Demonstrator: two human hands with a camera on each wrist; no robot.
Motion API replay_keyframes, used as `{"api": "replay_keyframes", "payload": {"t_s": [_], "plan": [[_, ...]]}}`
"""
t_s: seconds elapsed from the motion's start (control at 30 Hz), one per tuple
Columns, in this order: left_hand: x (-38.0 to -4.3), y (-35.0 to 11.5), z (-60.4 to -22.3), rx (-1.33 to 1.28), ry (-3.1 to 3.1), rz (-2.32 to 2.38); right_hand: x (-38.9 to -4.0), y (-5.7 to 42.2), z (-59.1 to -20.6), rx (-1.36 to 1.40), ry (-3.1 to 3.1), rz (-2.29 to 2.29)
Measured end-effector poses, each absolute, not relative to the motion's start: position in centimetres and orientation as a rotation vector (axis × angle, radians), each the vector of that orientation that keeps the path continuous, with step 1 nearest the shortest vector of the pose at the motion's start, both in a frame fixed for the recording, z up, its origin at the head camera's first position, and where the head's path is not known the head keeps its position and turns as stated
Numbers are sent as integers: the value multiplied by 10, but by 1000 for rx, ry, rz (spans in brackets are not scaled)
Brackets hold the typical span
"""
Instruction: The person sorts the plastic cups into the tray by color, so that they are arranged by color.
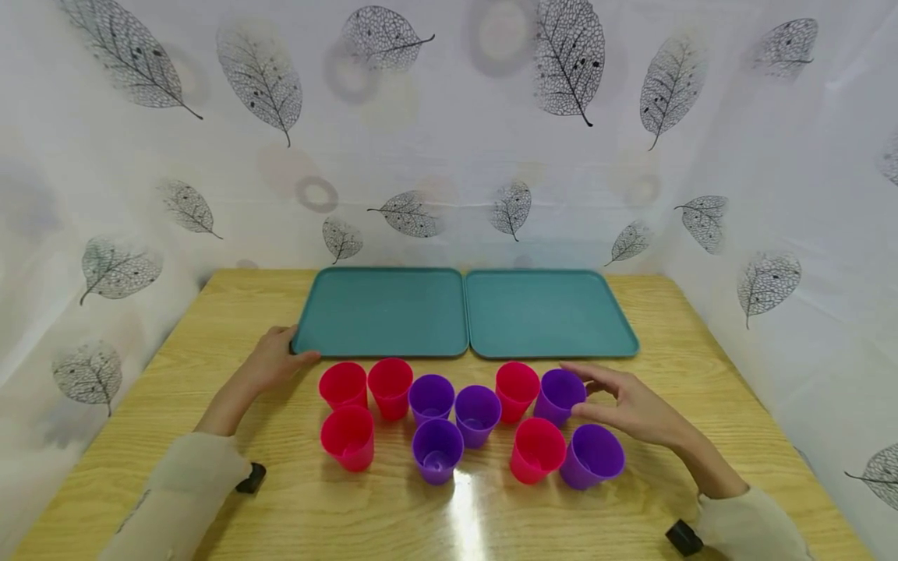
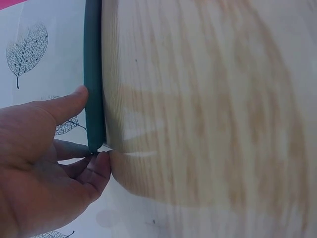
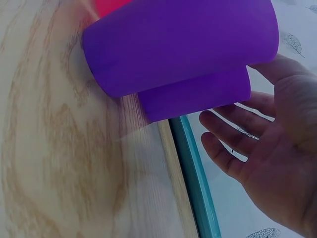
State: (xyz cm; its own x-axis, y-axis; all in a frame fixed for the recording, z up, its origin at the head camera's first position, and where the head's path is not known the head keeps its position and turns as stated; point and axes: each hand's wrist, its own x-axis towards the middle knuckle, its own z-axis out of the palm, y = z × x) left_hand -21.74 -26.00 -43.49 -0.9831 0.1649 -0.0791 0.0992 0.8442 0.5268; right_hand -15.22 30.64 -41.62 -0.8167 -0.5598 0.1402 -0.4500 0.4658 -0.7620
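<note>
My left hand (image 1: 277,360) is at the near left corner of the left green tray (image 1: 382,312). In the left wrist view its thumb lies against the tray's rim (image 2: 94,74), and the other fingers (image 2: 101,171) curl at the corner. Over on the right, my right hand (image 1: 634,405) reaches around the rim of a purple cup (image 1: 559,397), thumb on the near side and forefinger along the far side. The cup stands upright. In the right wrist view its other fingers (image 3: 233,121) are spread loosely, and a nearer purple cup (image 3: 183,44) partly hides it.
Several red cups (image 1: 348,440) and purple cups (image 1: 438,452) stand upright in close groups before the trays. The right green tray (image 1: 550,312) adjoins the left one. Leaf-print cloth (image 1: 449,156) encloses the wooden table (image 1: 393,514) at the back and sides.
</note>
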Motion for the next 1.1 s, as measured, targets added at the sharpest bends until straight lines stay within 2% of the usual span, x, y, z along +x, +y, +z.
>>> {"api": "replay_keyframes", "payload": {"t_s": [0.67, 1.1], "plan": [[-216, -256, -428, 181, 2923, 858, -156, 311, -410, -887, 2580, -1238], [-218, -257, -430, 163, 2928, 844, -170, 317, -388, -906, 2690, -1190]]}}
